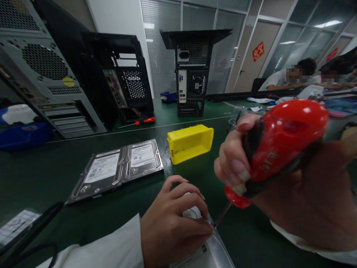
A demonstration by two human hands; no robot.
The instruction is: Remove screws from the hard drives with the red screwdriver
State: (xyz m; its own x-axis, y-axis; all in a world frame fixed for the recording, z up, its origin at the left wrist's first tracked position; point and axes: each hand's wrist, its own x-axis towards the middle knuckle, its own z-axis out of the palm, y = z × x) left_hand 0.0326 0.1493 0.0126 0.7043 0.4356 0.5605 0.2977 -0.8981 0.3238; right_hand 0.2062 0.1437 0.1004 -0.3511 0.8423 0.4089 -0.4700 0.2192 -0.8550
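Observation:
My right hand is wrapped round the thick red and black handle of a screwdriver. The thin shaft slants down to the left, and its tip meets the edge of a silver hard drive beside my left fingertips. My left hand lies over this drive with fingers curled, thumb and forefinger pinched together at the screwdriver tip. Whatever sits between those fingertips is hidden. Much of the drive is covered by the hand or cut off by the lower frame edge; part of a white label shows.
Two more hard drives lie side by side on the green table, left of a yellow bin tipped on its side. Computer cases stand behind. A red-handled screwdriver lies near them. Blue bins and a cable are left. People sit far right.

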